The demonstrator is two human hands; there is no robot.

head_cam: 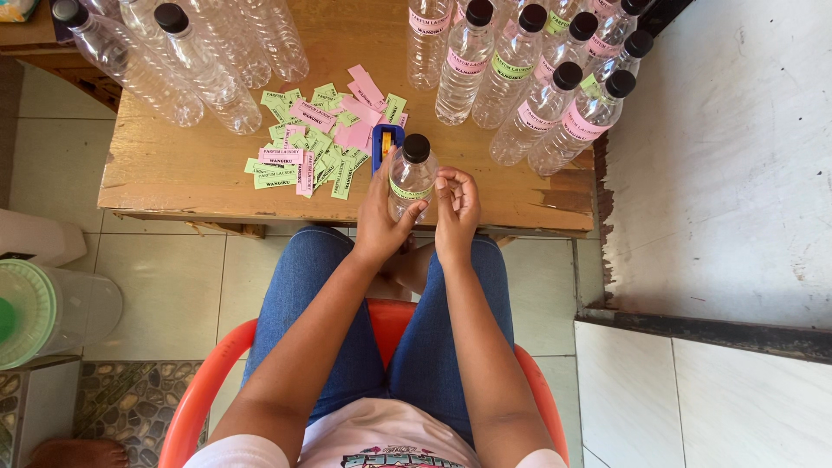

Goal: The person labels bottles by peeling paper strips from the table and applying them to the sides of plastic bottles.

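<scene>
Two hands meet over the near edge of a wooden table [173,173], both on one small clear bottle [411,176] with a black cap [416,146]. The left hand [379,221] wraps the bottle's left side, thumb lying across the front and fingers curled behind it. The right hand [457,208] comes in from the other side, its fingertips pinched together at the bottle's right edge, just where a green label [407,191] bands the bottle (whether they grip the label's end or only press it I cannot tell). The bottle is upright between the palms, lifted a little toward the person.

Just behind the left hand's fingers lies a blue tape dispenser [386,141], partly hidden by the bottle. To the left of it, and beyond the left hand, a loose heap of green and pink paper labels [312,143] is spread on the wood. Farther off past the right hand stands a tight group of capped bottles [537,78] that already wear pink or green bands. Far beyond the left hand a second group of bottles [182,61] stands bare.

Below the wrists are blue jeans [303,295] and the rim of an orange plastic chair [208,381]. Well off to the left of the left arm sits a translucent container with a green lid [26,312] on the tiled floor
</scene>
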